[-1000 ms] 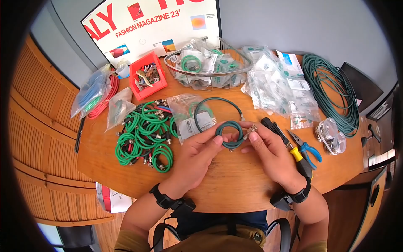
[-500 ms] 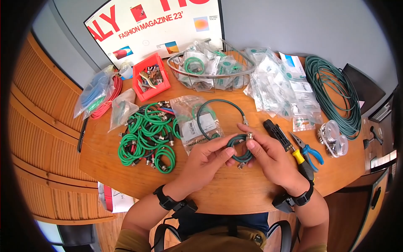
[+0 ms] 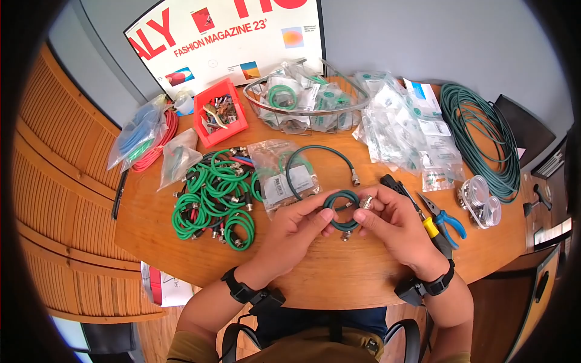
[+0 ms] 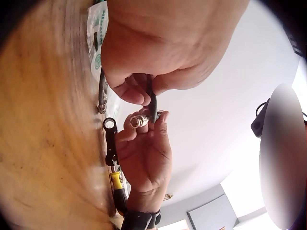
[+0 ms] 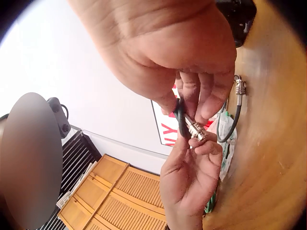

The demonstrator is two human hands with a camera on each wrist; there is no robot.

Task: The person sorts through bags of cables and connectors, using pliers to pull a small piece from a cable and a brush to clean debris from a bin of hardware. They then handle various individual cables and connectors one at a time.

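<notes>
A small coil of dark green cable [image 3: 330, 222] is held above the table between both hands. My left hand [image 3: 289, 233] pinches its left side between thumb and fingers. On its right side my right hand [image 3: 399, 225] pinches the coil near a silver connector [image 3: 366, 202]. Another silver connector [image 3: 345, 236] hangs at the coil's bottom. The left wrist view shows a connector [image 4: 139, 121] beside the coil seen edge-on. Behind the hands lies a looser dark cable [image 3: 321, 147] with a connector at its end, partly over a plastic bag [image 3: 281, 184].
Green cables [image 3: 206, 199] are heaped at the left, behind them a red bin [image 3: 227, 136]. A wire basket [image 3: 302, 113] stands at the back. At the right are plastic bags [image 3: 393, 121], a large cable coil [image 3: 451, 115], blue pliers [image 3: 451, 224], a black tool [image 3: 396, 184] and clear jars [image 3: 478, 190].
The coil in the hands has been turned, and its lower connector now hangs at the bottom. My right fingers have shifted around the silver connector. The camera view has moved slightly.
</notes>
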